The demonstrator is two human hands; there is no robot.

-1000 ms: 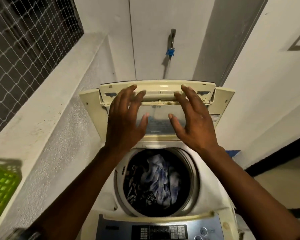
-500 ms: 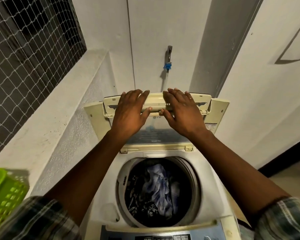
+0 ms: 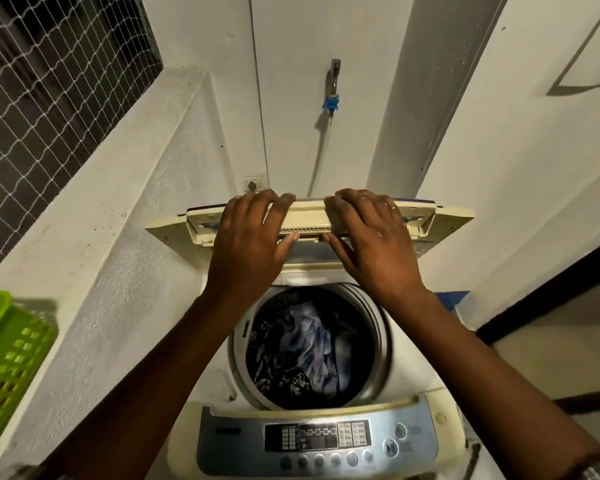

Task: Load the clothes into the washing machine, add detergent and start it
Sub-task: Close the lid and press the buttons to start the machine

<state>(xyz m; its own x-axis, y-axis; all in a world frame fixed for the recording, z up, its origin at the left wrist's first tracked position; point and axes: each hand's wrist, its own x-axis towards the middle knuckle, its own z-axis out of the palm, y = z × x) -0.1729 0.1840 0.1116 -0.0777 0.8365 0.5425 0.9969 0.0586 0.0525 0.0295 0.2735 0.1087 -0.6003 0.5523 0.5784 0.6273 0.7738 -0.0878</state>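
A top-loading washing machine (image 3: 409, 362) stands below me with its folded cream lid (image 3: 309, 220) raised at the back. Dark and blue-checked clothes (image 3: 309, 348) lie in the drum. My left hand (image 3: 248, 242) grips the lid's upper edge left of centre, fingers curled over the top and thumb underneath. My right hand (image 3: 371, 237) grips the same edge right of centre in the same way. The grey control panel (image 3: 319, 441) with buttons and a display runs along the machine's near side.
A green plastic basket (image 3: 7, 368) stands on the ledge at the left. A tap with a blue fitting (image 3: 331, 102) and hose hangs on the wall behind the lid. A netted window fills the upper left. A wall socket (image 3: 253, 183) sits just behind my left hand.
Both hands went from open in front of the lid to gripping its top edge. The lid has tipped forward and looks flatter.
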